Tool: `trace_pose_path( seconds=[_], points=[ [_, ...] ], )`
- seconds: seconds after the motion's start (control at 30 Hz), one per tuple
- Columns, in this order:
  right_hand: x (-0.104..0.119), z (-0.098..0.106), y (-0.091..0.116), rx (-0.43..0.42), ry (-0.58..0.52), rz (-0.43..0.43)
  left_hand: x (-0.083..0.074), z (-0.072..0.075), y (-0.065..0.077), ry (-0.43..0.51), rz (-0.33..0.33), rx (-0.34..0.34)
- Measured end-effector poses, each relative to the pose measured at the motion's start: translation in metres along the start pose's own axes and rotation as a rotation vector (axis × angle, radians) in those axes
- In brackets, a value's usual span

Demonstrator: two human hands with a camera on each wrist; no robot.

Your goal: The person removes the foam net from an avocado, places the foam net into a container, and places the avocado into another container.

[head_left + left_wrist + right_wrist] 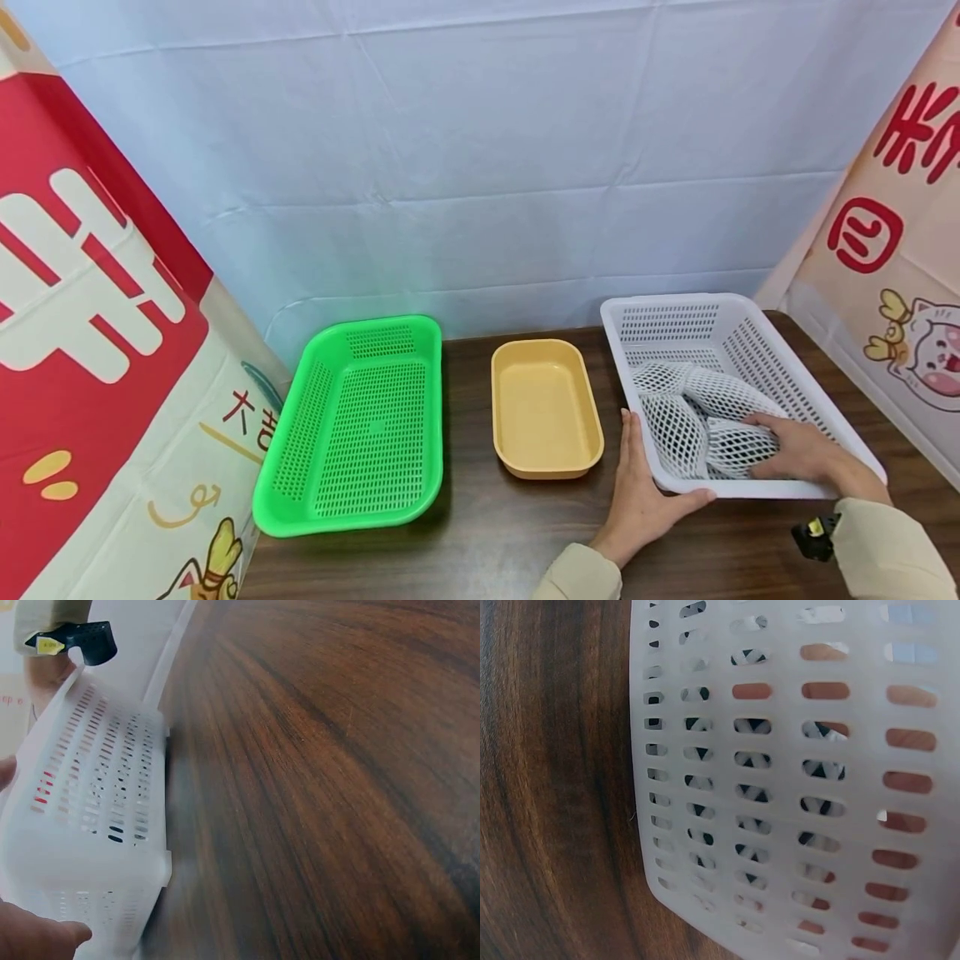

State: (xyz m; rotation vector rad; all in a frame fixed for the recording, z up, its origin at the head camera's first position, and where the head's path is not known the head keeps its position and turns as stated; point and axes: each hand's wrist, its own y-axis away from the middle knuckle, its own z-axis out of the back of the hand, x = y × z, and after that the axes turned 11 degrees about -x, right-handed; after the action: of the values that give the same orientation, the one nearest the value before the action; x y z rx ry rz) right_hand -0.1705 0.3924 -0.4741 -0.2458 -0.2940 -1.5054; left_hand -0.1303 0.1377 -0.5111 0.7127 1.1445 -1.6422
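My right hand reaches over the near rim into the white plastic basket. Its thumb and fingers lie on either side of a white foam-net-wrapped item and grip it. Several such items lie in the basket, among them a long one and a rounder one; the net hides most of what is inside. Holes in the basket wall show the netting and parts of the hand in the right wrist view. My left hand touches the basket's near left corner, fingers straight along the side and thumb by the near rim.
Left of the white basket stands a yellow tray with nothing in it. A green perforated basket, also bare inside, sits farther left. All rest on a dark wooden table, with a pale cloth hanging behind and printed cloths at both sides.
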Motion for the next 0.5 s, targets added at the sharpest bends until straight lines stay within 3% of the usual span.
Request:
trace_pose_path(
  seconds=[0.5],
  points=[
    [-0.0003,0.0001,-0.0004,-0.044,0.011,0.006,-0.0050,0.0029,-0.0020,-0.011,0.033,-0.008]
  ],
)
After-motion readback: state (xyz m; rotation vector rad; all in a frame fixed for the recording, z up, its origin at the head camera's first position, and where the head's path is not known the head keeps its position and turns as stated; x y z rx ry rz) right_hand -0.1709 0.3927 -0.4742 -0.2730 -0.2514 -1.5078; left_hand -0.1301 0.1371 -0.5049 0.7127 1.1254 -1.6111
